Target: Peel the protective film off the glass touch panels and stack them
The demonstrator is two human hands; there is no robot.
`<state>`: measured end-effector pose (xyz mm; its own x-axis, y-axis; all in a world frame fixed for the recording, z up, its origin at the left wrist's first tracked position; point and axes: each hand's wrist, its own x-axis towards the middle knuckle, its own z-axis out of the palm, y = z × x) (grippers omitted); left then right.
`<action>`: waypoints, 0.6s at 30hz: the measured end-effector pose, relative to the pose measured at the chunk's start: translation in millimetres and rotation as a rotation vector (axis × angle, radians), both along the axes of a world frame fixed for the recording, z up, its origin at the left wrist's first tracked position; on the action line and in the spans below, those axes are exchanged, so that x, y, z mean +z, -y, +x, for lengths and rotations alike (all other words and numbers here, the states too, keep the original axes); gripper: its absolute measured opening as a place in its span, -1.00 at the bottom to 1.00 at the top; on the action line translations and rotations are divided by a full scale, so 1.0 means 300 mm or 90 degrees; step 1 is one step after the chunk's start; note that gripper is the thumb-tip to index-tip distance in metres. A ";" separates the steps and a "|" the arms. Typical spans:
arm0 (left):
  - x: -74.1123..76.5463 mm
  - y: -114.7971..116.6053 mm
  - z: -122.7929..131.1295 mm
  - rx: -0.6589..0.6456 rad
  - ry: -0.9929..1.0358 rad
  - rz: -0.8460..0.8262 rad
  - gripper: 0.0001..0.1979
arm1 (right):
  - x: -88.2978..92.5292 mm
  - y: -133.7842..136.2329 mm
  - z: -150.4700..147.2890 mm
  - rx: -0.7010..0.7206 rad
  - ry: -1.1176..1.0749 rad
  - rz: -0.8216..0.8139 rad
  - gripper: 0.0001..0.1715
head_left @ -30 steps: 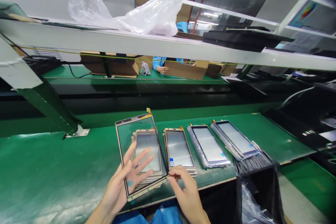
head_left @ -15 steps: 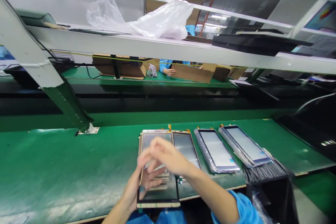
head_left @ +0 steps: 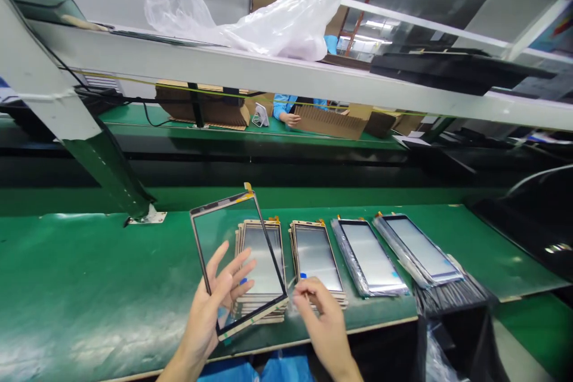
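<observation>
My left hand (head_left: pixel 208 298) holds a clear glass touch panel (head_left: pixel 239 250) with a dark border, tilted above the bench. Its fingers are spread across the glass and show through or over it; which side they are on is hard to tell. An orange flex tab sticks up from the panel's top edge. By the panel's lower right corner, my right hand (head_left: pixel 324 316) is closed in a pinch, and what is in it, if anything, is unclear. Behind the held panel lies a stack of similar panels (head_left: pixel 264 256), with a second panel stack (head_left: pixel 317 256) to its right.
Two stacks of film-wrapped screens (head_left: pixel 369 253) (head_left: pixel 418 248) lie further right on the green bench (head_left: pixel 111 286). A black-lined bin (head_left: pixel 470 328) stands at the front right. A post (head_left: pixel 111 173) rises at left, and a white shelf (head_left: pixel 224 65) crosses above. A person handles cardboard (head_left: pixel 329 122) opposite.
The touch panel has been raised and tilted to the left, off the stack, in my left hand. My right hand has moved down and right, away from my left hand.
</observation>
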<state>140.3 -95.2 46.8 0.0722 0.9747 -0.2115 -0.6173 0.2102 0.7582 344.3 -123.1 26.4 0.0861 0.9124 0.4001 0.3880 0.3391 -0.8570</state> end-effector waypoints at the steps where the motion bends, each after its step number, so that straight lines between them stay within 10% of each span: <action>1: 0.006 0.003 0.006 0.007 -0.006 0.003 -0.33 | -0.020 0.017 -0.019 0.011 -0.007 0.006 -0.91; 18: 0.025 0.053 0.085 0.070 -0.092 0.040 -0.35 | -0.018 0.064 -0.038 -0.020 0.028 0.063 -0.80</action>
